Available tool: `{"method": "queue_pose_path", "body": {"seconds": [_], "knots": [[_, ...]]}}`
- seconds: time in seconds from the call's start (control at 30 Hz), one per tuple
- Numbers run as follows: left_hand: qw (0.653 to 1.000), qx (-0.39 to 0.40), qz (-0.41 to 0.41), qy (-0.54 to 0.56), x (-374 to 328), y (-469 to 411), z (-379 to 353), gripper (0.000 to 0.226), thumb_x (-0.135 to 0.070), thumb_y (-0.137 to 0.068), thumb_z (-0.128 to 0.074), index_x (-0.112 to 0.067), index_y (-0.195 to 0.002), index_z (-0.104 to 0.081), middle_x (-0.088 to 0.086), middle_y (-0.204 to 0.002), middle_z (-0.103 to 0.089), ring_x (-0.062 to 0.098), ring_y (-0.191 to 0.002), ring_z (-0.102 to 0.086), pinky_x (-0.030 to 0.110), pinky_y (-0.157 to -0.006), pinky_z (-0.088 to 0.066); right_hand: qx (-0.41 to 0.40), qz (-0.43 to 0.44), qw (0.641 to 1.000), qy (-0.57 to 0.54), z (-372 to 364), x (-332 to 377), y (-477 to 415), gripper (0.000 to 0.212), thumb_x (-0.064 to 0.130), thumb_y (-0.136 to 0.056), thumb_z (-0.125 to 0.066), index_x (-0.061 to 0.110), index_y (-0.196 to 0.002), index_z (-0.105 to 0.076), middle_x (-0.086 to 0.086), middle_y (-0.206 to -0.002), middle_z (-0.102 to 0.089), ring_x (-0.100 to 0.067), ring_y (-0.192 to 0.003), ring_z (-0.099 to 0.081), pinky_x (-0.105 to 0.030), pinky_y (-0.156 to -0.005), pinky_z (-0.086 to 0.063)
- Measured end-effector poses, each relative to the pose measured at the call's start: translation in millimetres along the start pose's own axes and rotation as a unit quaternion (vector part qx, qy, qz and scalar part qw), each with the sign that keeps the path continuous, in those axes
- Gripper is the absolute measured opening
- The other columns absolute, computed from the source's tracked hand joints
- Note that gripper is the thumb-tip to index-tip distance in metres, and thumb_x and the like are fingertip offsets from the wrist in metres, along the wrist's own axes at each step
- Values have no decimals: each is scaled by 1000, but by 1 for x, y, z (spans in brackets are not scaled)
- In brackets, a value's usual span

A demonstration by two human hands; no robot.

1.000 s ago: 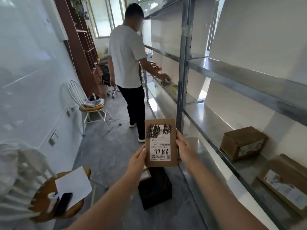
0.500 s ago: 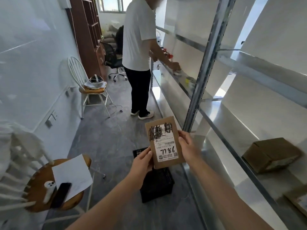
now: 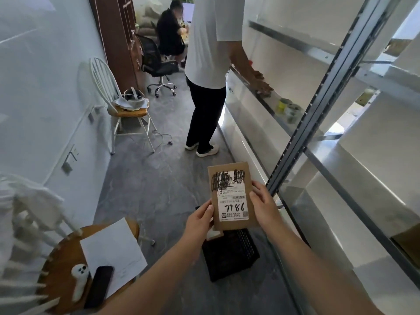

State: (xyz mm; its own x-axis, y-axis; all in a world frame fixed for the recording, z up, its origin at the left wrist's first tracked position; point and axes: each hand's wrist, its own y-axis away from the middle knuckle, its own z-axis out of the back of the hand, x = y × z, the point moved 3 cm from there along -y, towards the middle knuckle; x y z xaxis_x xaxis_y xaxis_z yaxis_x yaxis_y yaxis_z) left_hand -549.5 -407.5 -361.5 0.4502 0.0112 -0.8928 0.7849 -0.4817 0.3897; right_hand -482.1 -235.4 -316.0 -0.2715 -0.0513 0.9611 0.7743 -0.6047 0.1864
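Head view, and there it was: a flat cardboard parcel (image 3: 230, 196) held up in mid-air in front of the chest, upright and tipped a touch to the left, over the grey floor. The left hand (image 3: 200, 220) pinched its lower left edge, thumb on the front face, the other fingers tucked behind where I could not see them. The right hand (image 3: 263, 205) gripped the right edge a bit higher, thumb laid on the front, its fingers likewise hidden behind the card. The white label (image 3: 233, 198) faced the camera: black scribble across the top, a barcode in the middle, and "7786" handwritten below it.

Straight under the parcel, down on the floor, sat a black plastic crate (image 3: 229, 255). To the right ran a metal shelf rack (image 3: 318, 105), its upright post just beside the right hand. Further along the aisle a person in a white T-shirt (image 3: 211, 42) stood with a hand on one of the rack's shelves, near a few small jars (image 3: 287, 108).

Lower left, a wooden chair seat (image 3: 59, 258) carried a sheet of paper (image 3: 113, 253), a dark phone (image 3: 98, 285) and a small white gadget (image 3: 79, 280). A white chair (image 3: 127, 110) stood by the left wall, and someone in black (image 3: 169, 35) sat at the far end.
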Motion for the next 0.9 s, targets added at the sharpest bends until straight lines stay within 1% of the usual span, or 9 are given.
{"method": "queue_pose_path", "body": {"seconds": [0.07,0.17,0.2,0.3,0.43,0.57,0.63,0.73,0.9], "knots": [[1000,2,6,-2,-1,-9,7,34,-21,-102,-49,-23,-135,-57,1,-120,-69,18,-111,-66,42,-100,-51,-6,-14,1000,-2,-6,-5,-3,32,24,-101,-44,40,-128,-50,16,-105,-67,-2,-80,-71,-18,-56,-55],[1000,17,1,-8,-3,-20,8,34,-23,-101,-51,-25,-135,-58,-4,-120,-69,13,-109,-66,33,-97,-53,-27,-37,999,-6,-6,-8,-12,32,25,-101,-45,38,-130,-49,8,-111,-67,-10,-88,-71,-30,-68,-59],[1000,22,-2,-9,-4,-24,7,35,-23,-101,-52,-25,-135,-57,-5,-119,-70,12,-108,-66,31,-95,-54,-34,-41,999,-8,-5,-8,-16,31,25,-101,-46,38,-129,-50,8,-108,-68,-11,-87,-71,-30,-69,-59],[1000,25,0,-10,-5,-37,2,35,-23,-101,-52,-25,-136,-57,-4,-119,-70,13,-110,-66,35,-98,-53,-38,-44,998,-7,-2,-7,-28,29,22,-101,-46,40,-123,-52,16,-88,-73,-7,-78,-72,-23,-58,-56],[999,34,2,-18,-5,-54,-7,34,-24,-101,-51,-26,-134,-58,-7,-117,-71,13,-111,-66,38,-101,-51,-36,-48,998,2,5,-7,-49,29,21,-101,-44,41,-121,-52,24,-81,-70,-1,-72,-71,-15,-50,-51],[999,25,-1,-34,-12,-74,-12,33,-21,-101,-53,-25,-132,-60,-8,-113,-73,13,-107,-68,34,-95,-54,-22,-60,998,-1,6,-15,-77,28,25,-101,-44,40,-122,-52,10,-90,-72,-6,-74,-72,-26,-57,-57],[999,11,4,-43,-16,-83,-14,33,-22,-100,-54,-25,-132,-60,-8,-114,-73,14,-107,-68,37,-97,-54,-9,-67,998,-5,4,-17,-92,27,27,-101,-43,44,-120,-51,11,-93,-71,-5,-73,-72,-24,-54,-56],[999,-7,10,-51,-24,-100,-17,34,-20,-99,-55,-21,-133,-60,-7,-112,-73,14,-106,-68,36,-97,-53,7,-72,997,-8,4,-19,-118,27,30,-100,-43,48,-119,-50,13,-85,-73,-6,-70,-72,-26,-55,-56],[998,-31,19,-49,-36,-137,-40,34,-13,-99,-54,-13,-132,-60,-4,-108,-74,11,-98,-71,20,-75,-56,34,-92,994,-44,15,-27,-164,28,24,-102,-42,49,-115,-49,18,-79,-72,-6,-69,-71,-31,-61,-61]]}}
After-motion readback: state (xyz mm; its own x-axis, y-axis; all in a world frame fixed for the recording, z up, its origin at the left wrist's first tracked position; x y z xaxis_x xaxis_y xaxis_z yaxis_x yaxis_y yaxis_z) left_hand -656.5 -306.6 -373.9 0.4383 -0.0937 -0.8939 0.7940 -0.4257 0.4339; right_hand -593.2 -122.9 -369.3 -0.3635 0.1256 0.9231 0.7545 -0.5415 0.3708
